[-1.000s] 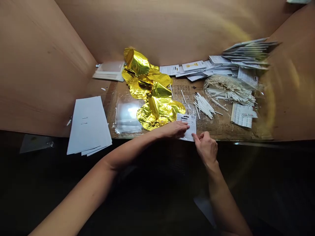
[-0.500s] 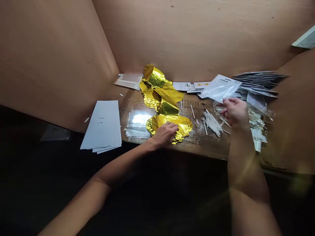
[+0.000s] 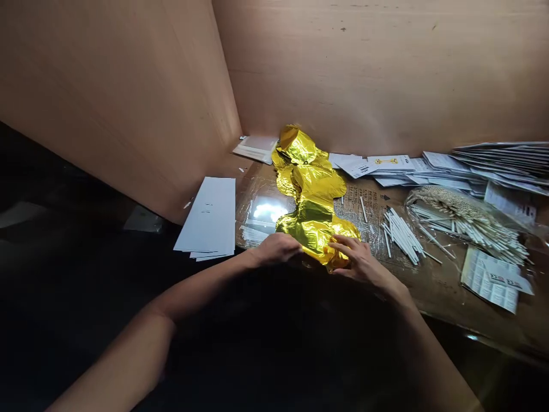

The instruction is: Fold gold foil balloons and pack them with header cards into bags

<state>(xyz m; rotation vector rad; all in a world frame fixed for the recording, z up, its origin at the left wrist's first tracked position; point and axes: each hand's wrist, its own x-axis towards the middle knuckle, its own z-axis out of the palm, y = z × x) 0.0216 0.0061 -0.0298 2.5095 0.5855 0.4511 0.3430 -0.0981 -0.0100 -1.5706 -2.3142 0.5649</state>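
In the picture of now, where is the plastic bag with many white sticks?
In the head view, the plastic bag of white sticks lies on the right side, between the loose white sticks and the pile of packets.

The stacked packets (image 3: 506,166) run past the right edge; print on the sticker sheet (image 3: 491,280) is too small to read. Fingertips of the left hand (image 3: 278,248) are hidden, curled under.

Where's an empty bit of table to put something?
The bare brown table between loose white sticks, printed sheets and the front edge; a smaller patch behind the white paper. Crowded: packets and bagged sticks at back right, gold foil in the middle.
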